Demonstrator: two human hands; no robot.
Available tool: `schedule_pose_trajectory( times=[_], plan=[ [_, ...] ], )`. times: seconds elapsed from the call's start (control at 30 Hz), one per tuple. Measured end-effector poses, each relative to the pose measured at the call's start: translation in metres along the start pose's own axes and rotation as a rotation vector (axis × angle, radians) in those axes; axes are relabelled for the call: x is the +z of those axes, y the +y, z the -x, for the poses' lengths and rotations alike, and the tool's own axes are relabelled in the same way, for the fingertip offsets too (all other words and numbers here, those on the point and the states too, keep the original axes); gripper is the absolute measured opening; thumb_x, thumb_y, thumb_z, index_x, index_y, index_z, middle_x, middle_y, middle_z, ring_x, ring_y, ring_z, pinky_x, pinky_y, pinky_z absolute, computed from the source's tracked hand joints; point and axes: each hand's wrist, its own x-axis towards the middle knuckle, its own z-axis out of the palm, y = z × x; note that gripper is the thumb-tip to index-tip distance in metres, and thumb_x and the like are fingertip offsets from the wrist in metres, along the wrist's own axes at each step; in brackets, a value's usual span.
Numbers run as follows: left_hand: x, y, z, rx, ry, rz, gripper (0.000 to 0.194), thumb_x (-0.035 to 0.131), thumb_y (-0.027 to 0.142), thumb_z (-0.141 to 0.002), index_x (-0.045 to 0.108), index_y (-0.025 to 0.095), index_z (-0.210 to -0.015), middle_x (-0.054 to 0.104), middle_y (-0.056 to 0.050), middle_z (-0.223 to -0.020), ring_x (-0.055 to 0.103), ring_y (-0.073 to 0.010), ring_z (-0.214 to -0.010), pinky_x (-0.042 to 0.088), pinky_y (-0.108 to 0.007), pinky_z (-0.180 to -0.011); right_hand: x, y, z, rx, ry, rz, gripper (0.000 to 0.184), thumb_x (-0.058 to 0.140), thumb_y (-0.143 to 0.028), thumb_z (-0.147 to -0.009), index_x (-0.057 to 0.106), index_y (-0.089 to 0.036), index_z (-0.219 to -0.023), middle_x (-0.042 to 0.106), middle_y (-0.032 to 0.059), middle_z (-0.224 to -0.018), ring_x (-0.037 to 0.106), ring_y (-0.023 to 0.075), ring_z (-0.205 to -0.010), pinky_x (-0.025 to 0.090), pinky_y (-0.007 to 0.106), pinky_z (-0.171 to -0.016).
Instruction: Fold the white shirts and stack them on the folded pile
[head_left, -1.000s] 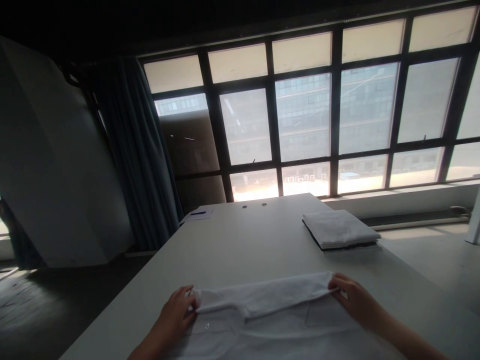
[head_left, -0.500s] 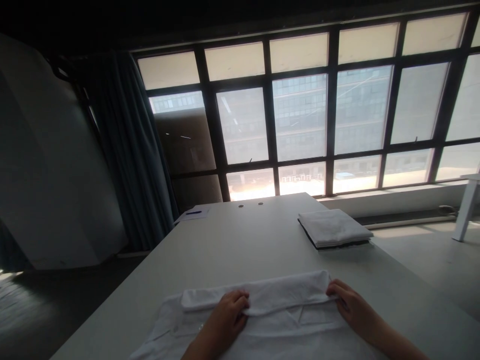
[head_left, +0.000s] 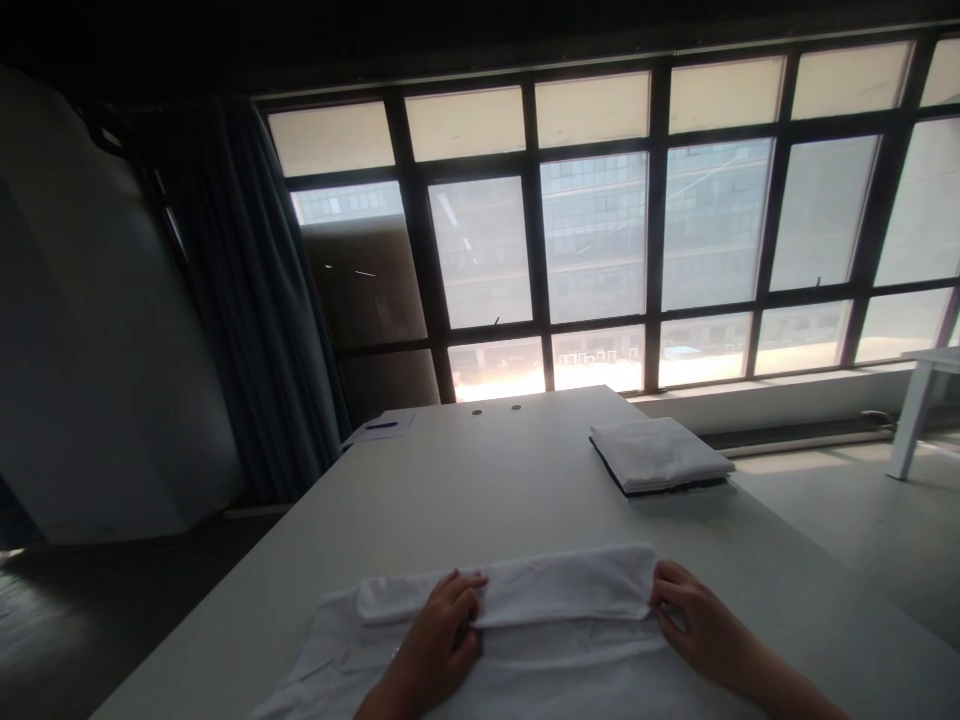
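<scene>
**The left hand [head_left: 439,635] moving in along the fold of a white shirt [head_left: 487,680]**

Compared with a moment ago, the left hand is no longer working at the left end of the fold. It is now sitting near the middle, and the shirt's left side is showing more of its flat cloth. The whole view is also drifting slightly as the person's head shifts.

The shirt is lying flat at the near end of the long pale table [head_left: 465,480], with its top turned over into a thick folded band [head_left: 517,590]. The left hand is closing on that band, its fingers curled over the top and its thumb side pressing near the lower edge. The right hand [head_left: 705,625] is gripping the band's right end between its fingers and thumb.

Farther up the table, toward its right edge, a folded white cloth stack [head_left: 656,455] is sitting on a dark layer, well apart from both hands. A sheet of paper [head_left: 382,428] with a blue pen [head_left: 382,425] is lying near the far left corner. Bright windows [head_left: 592,230] are filling the wall beyond.
</scene>
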Motion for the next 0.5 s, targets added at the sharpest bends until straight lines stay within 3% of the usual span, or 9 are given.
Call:
schedule_pose_trajectory(
  times=[0.27,0.4,0.5],
  plan=[
    [-0.002,-0.001,0.002,0.004,-0.109,-0.016,0.026,0.054,0.010,-0.070,0.058,0.025,-0.090,0.048,-0.003,-0.155,0.037,-0.0230,-0.147,0.010,-0.047,-0.128,0.004,0.009,-0.001,0.004,-0.044,-0.039,0.020,0.055,-0.037,-0.088,0.062,-0.022,-0.077,0.063,0.0099,-0.099,0.058,0.0259,-0.098,0.050,0.037,-0.091],
    [0.004,-0.007,-0.001,-0.010,-0.137,0.008,0.007,0.055,0.025,-0.088,0.061,0.025,-0.091,0.044,-0.006,-0.157,0.033,-0.0259,-0.148,0.007,-0.056,-0.127,0.007,0.016,-0.002,0.014,-0.052,0.006,0.037,0.045,-0.043,-0.096,0.057,-0.020,-0.069,0.062,0.0089,-0.090,0.058,0.0220,-0.088,0.048,0.032,-0.083],
    [0.010,-0.013,-0.003,-0.014,-0.102,0.003,0.028,0.039,0.034,-0.102,0.065,0.024,-0.096,0.047,-0.008,-0.155,0.037,-0.0257,-0.147,0.009,-0.060,-0.125,0.011,0.022,-0.004,0.009,-0.048,0.035,0.042,0.041,-0.042,-0.099,0.054,-0.020,-0.067,0.062,0.0077,-0.088,0.058,0.0194,-0.083,0.047,0.029,-0.079]
  ],
)
